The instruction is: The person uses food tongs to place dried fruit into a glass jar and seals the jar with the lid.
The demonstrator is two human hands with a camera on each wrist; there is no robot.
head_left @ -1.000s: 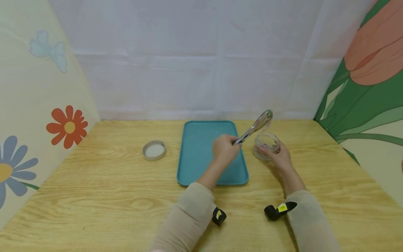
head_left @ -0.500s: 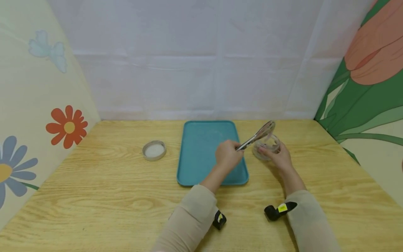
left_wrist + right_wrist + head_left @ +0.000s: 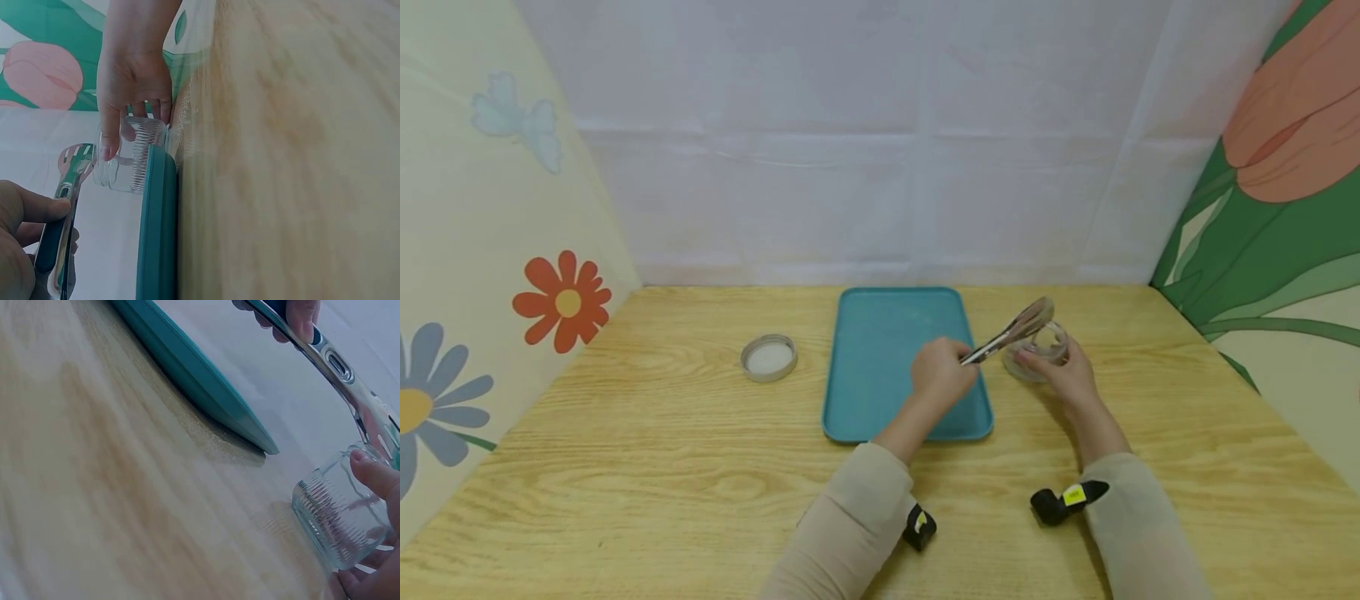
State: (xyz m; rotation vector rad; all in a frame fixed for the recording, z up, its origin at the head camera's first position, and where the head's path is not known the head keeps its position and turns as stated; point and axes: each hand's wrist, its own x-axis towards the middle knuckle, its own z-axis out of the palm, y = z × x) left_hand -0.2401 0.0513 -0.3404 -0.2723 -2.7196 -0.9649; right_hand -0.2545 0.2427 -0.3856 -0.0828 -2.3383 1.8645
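In the head view my left hand (image 3: 942, 371) grips metal tongs (image 3: 1006, 335) by the handle, above the right side of the blue-green tray (image 3: 872, 342). The tongs (image 3: 76, 169) have a dark blue grip and slotted heads, with a pinkish tint showing at the heads. Those heads overlap the mouth of a clear glass jar (image 3: 340, 509) in the head view. My right hand (image 3: 1070, 375) holds this jar on the table just right of the tray, thumb against its side near the rim. Fine ridges line the jar's lower part.
A round lid (image 3: 767, 360) with a white inside lies on the wooden table (image 3: 662, 467), left of the tray. A white sheet (image 3: 820, 167) stands behind the table, with flower-printed panels (image 3: 467, 208) at both sides.
My left hand has moved slightly down, and the heads of the tongs have dropped from above the jar to its rim. My right hand and the jar have stayed in place.
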